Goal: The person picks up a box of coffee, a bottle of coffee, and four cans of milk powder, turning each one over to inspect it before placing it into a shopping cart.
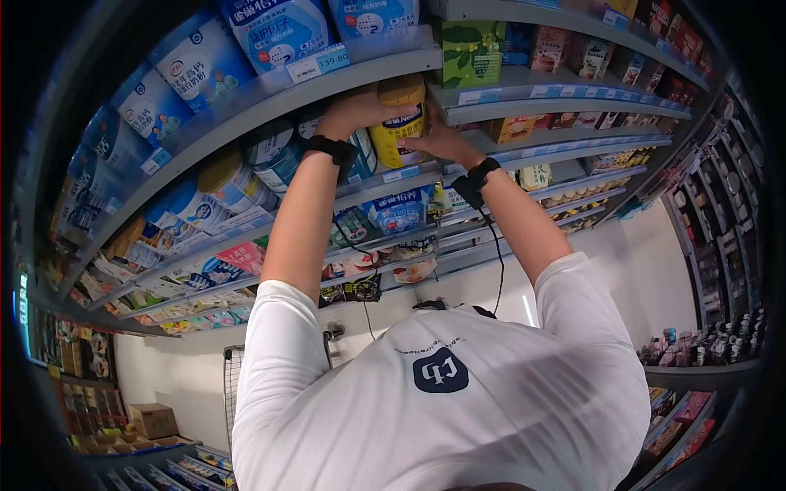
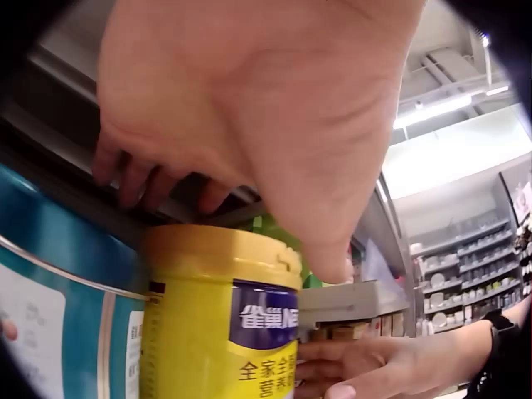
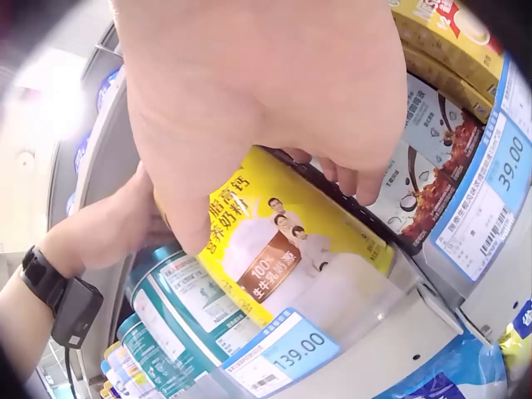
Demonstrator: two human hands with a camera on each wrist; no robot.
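Yellow tin [image 1: 399, 123] upright on shelf [image 1: 393, 175], gripped between left hand [image 1: 360, 110] and right hand [image 1: 438, 143], fingers curled round it.

Left hand [image 2: 249, 108] grips lid of yellow tin [image 2: 220, 324]; right hand [image 2: 374, 370] holds its side; teal tin [image 2: 58, 307] beside.

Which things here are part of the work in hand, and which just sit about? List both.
In hand:
yellow tin
left hand, gripping its top
right hand, holding its side

Just sitting about:
teal tin beside it
price tag reading 139.00
green box
blue milk powder bags
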